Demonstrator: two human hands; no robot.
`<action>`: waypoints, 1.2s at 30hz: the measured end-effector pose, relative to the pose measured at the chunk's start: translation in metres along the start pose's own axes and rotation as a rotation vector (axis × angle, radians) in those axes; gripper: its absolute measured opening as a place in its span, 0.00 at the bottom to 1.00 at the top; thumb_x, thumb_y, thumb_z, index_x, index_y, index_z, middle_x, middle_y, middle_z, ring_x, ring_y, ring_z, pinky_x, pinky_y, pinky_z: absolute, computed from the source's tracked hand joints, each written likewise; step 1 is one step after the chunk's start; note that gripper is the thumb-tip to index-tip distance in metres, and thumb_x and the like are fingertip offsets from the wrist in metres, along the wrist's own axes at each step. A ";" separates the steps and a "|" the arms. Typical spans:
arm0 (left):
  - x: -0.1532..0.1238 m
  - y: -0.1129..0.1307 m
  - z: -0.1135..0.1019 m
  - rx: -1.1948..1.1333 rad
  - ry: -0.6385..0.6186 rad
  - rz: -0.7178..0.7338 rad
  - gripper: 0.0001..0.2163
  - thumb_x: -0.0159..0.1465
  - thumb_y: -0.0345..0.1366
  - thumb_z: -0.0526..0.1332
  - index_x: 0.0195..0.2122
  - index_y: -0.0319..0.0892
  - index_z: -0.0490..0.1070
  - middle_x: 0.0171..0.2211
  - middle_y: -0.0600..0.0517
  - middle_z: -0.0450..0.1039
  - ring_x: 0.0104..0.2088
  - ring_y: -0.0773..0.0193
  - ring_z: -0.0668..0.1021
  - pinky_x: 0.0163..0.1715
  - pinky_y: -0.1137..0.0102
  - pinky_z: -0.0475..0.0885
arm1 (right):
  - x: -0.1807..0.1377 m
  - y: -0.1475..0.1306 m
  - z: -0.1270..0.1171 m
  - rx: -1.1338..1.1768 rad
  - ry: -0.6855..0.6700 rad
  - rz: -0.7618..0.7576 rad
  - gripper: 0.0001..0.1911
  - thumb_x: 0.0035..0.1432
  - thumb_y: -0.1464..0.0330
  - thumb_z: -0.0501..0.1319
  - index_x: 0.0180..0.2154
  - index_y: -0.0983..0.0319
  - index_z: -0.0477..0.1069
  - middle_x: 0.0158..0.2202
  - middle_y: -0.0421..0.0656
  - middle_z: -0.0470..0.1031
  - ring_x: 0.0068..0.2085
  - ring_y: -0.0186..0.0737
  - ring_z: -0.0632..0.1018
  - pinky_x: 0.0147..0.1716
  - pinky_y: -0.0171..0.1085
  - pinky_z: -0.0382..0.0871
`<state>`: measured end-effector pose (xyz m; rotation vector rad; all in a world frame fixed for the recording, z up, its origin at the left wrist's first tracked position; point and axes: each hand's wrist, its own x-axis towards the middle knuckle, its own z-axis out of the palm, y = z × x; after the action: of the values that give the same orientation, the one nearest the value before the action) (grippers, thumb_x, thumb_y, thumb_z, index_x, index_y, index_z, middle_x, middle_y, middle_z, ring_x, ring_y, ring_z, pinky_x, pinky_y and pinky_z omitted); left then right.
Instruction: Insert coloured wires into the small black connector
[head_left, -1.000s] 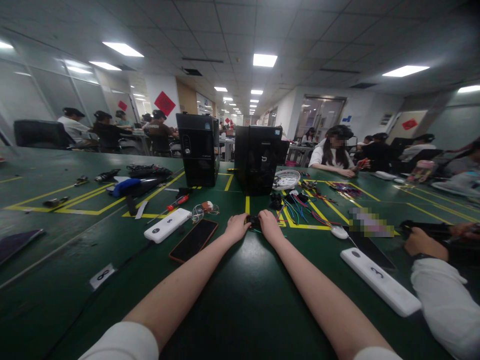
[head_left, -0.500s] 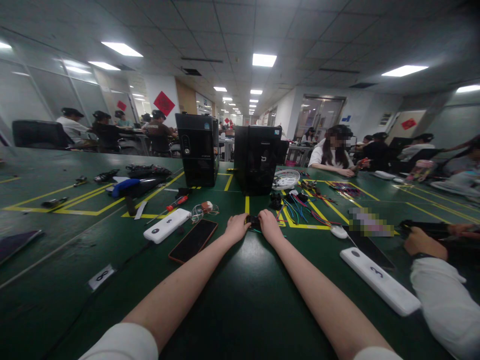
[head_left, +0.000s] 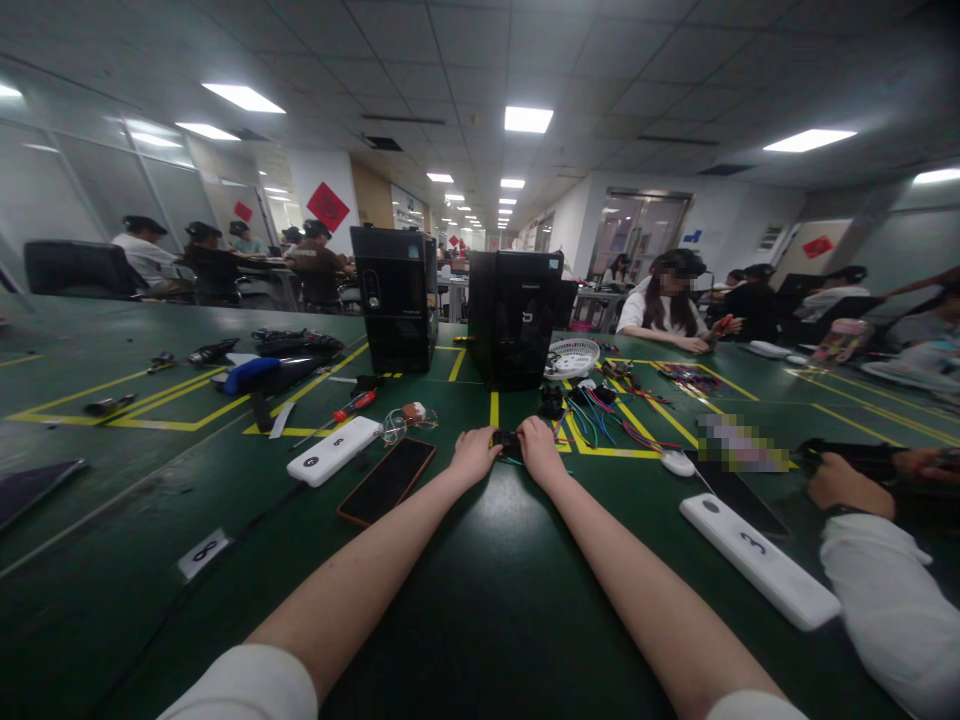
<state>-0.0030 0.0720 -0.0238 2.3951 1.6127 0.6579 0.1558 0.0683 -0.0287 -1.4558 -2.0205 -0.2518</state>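
Observation:
Between my two hands is a small black part (head_left: 509, 440), with a bit of green wire showing beneath it. My left hand (head_left: 475, 455) is closed on its left side, and my right hand (head_left: 540, 452) is closed on its right side. The fingers cover much of the part, so its kind cannot be made out. Both forearms reach forward over the green table (head_left: 495, 600). Just right of my right hand lie bundles of coloured wires (head_left: 600, 415). Left of my left hand is a dark phone (head_left: 390, 480) with a brown edge.
Two black computer towers (head_left: 514, 320) stand ahead. Leftward lie a white power bank (head_left: 334, 452), glasses (head_left: 409, 423), a red screwdriver (head_left: 354, 405) and a blue-handled tool (head_left: 259, 372). To the right are a white basket (head_left: 574, 358), another power bank (head_left: 757, 560) and a co-worker's hand (head_left: 851, 487).

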 end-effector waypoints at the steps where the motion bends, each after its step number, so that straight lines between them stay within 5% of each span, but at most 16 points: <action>1: 0.000 0.000 0.000 0.001 0.000 0.003 0.14 0.62 0.39 0.54 0.49 0.44 0.64 0.47 0.48 0.71 0.48 0.55 0.71 0.49 0.60 0.62 | 0.000 0.001 0.000 0.014 0.015 0.015 0.08 0.57 0.76 0.49 0.32 0.63 0.65 0.36 0.46 0.65 0.39 0.41 0.66 0.39 0.37 0.59; 8: -0.001 -0.001 0.001 -0.009 0.003 0.005 0.15 0.62 0.39 0.55 0.50 0.45 0.64 0.48 0.48 0.71 0.49 0.55 0.70 0.51 0.60 0.60 | -0.001 0.005 -0.008 0.074 0.088 0.041 0.07 0.58 0.75 0.49 0.33 0.63 0.65 0.34 0.46 0.65 0.38 0.41 0.67 0.39 0.38 0.61; 17: -0.004 -0.002 -0.006 -0.075 0.009 -0.006 0.16 0.62 0.39 0.54 0.50 0.43 0.65 0.49 0.47 0.70 0.49 0.57 0.71 0.52 0.62 0.60 | -0.015 -0.017 -0.020 0.177 -0.166 -0.236 0.04 0.55 0.72 0.55 0.30 0.62 0.67 0.30 0.42 0.67 0.35 0.36 0.68 0.36 0.35 0.62; 26: -0.005 -0.004 -0.004 -0.137 -0.001 0.065 0.17 0.59 0.41 0.58 0.50 0.45 0.66 0.48 0.49 0.71 0.50 0.55 0.71 0.54 0.58 0.58 | -0.010 -0.012 -0.022 0.122 0.014 -0.021 0.14 0.57 0.72 0.51 0.44 0.64 0.67 0.41 0.48 0.69 0.44 0.42 0.68 0.44 0.40 0.60; 36: -0.007 -0.002 -0.008 -0.191 -0.013 0.170 0.17 0.57 0.44 0.60 0.46 0.44 0.70 0.46 0.50 0.73 0.48 0.56 0.72 0.53 0.60 0.61 | -0.009 -0.019 -0.017 -0.012 -0.100 0.058 0.09 0.56 0.71 0.53 0.35 0.62 0.70 0.38 0.45 0.70 0.42 0.40 0.68 0.40 0.38 0.57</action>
<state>-0.0102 0.0651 -0.0195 2.4057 1.2865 0.7850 0.1462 0.0460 -0.0170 -1.5600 -2.0548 -0.1703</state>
